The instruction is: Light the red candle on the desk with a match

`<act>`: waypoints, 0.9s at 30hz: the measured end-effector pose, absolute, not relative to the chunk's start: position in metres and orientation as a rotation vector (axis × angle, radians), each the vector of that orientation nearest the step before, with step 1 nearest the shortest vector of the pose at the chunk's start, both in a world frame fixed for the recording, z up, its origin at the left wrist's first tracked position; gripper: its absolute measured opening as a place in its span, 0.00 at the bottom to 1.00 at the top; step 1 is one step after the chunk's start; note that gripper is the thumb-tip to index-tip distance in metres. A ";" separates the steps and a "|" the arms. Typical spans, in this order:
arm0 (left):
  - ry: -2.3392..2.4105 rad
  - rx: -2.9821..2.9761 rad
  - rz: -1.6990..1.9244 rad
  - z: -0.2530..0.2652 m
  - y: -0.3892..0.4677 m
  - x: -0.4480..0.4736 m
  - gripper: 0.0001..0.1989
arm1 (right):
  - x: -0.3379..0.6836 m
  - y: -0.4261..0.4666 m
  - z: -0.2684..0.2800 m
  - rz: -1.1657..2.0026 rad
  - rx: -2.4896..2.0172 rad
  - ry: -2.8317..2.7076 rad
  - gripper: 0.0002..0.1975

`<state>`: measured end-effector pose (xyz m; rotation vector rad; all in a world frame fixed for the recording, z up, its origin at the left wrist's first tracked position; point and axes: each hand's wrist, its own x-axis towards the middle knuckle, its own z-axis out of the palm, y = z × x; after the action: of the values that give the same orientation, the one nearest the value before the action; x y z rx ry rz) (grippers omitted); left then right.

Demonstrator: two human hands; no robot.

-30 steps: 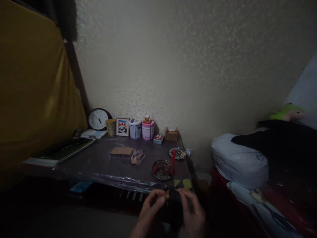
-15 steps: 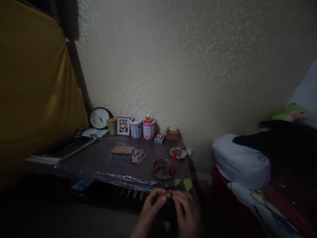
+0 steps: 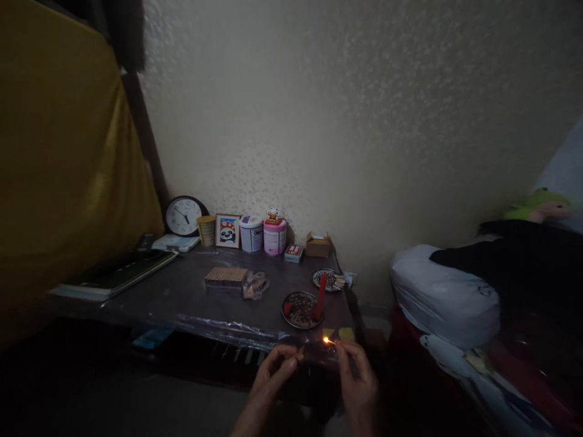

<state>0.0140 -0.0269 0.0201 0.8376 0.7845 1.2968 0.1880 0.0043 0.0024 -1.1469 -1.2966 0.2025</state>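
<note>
A burning match (image 3: pixel 332 342) is pinched between the fingertips of my right hand (image 3: pixel 358 376), its small flame pointing left. My left hand (image 3: pixel 274 377) is closed on a small matchbox (image 3: pixel 299 355), partly covered by the fingers. Both hands hover just before the table's front edge, a short gap apart. Beyond them on the table stands a round dish (image 3: pixel 286 321) with dark bits in it. A red candle (image 3: pixel 321 291) rises from its right side. Behind this dish, a second plate (image 3: pixel 315 281) carries several matchsticks (image 3: pixel 337 281).
On the dark plastic-covered table (image 3: pixel 191 297) lie a ribbed brown block (image 3: pixel 226 277) and a clear plastic bag (image 3: pixel 255 285). A clock (image 3: pixel 183 216), picture frame (image 3: pixel 228 231), tubs (image 3: pixel 251 234) and a small carton (image 3: pixel 317 245) line the wall. A yellow curtain (image 3: pixel 68 152) hangs left.
My hands were together and have come apart, the right one moving to the right. A flame now shows on the match in my right hand.
</note>
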 end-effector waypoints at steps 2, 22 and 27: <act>0.767 0.863 1.289 0.022 -0.028 0.012 0.11 | 0.188 0.006 0.002 0.173 -1.106 -1.298 0.09; 0.859 0.783 1.361 -0.020 0.004 -0.026 0.13 | 0.203 0.024 0.009 0.310 -1.211 -1.139 0.13; 0.805 0.864 1.313 -0.015 0.005 -0.029 0.10 | 0.204 0.029 0.010 0.251 -1.257 -1.157 0.15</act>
<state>-0.0288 0.0048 -0.0148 0.8642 0.8051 1.3133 0.2039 0.0291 0.0101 -1.2568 -1.1575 0.2507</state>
